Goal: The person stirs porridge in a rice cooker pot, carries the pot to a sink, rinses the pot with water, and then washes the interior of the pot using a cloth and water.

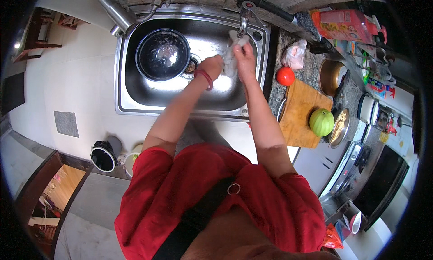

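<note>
Over the steel sink (149,103), my right hand (245,62) is just below the tap (244,23). Its fingers close on a whitish, partly see-through limp thing (231,61) that hangs down into the sink; blur and water hide its exact kind. To the left of it my left hand (211,67), a red band at the wrist, is curled closed and a little smeared by motion. Whatever it may hold is hidden. A dark round basin (151,70) with some wet residue sits in the sink's left half, beside the drain strainer (191,67).
Right of the sink are a tomato (285,76), a crumpled plastic bag (295,54) and a wooden cutting board (297,120) bearing a round green squash (321,122). A metal bowl (340,127) and a brassy pot (330,77) stand beyond. A lined bin (103,159) is at lower left.
</note>
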Demonstrator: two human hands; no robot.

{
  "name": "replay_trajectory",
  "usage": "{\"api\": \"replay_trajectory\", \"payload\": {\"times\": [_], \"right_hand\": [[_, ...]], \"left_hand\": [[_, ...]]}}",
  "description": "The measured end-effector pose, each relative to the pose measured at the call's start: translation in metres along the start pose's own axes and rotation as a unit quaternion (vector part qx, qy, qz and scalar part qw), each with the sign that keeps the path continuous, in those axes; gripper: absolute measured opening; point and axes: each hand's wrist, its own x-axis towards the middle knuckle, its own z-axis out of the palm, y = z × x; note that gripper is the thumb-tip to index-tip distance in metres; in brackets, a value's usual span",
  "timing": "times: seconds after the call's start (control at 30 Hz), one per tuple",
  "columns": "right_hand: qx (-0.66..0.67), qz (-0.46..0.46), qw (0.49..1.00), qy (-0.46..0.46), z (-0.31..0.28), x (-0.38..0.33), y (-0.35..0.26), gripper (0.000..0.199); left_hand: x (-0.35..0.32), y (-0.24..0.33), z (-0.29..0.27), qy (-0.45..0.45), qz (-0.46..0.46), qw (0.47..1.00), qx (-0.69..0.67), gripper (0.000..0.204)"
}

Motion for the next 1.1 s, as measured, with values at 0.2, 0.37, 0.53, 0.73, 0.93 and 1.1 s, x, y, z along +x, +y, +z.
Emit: {"api": "replay_trajectory", "payload": {"times": [0.2,0.37,0.53,0.73,0.93,1.1], "right_hand": [[-0.146,-0.014,0.989,-0.037,0.022,0.022,-0.002,0.036],[-0.018,0.089,0.995,-0.045,0.023,0.036,0.023,0.041],[0.116,0.236,0.964,-0.029,0.021,0.025,-0.001,0.041],[0.409,0.212,0.887,-0.019,0.014,0.030,0.048,0.039],[0.322,0.139,0.932,-0.097,-0.008,0.010,0.000,0.026],[-0.238,-0.178,0.946,-0.128,0.019,0.004,0.017,0.020]], "left_hand": [[-0.014,0.029,-0.025,-0.032,-0.024,0.990,0.135,0.022],[-0.008,-0.014,-0.001,-0.017,0.058,0.998,-0.012,0.020],[-0.027,-0.009,-0.055,-0.317,-0.224,0.746,-0.541,0.022],[-0.026,-0.035,-0.041,-0.300,-0.183,0.800,-0.486,0.019],[-0.026,-0.012,-0.050,-0.166,-0.220,0.909,-0.313,0.012],[-0.022,-0.010,-0.027,-0.077,-0.095,0.990,-0.072,0.008]]}}
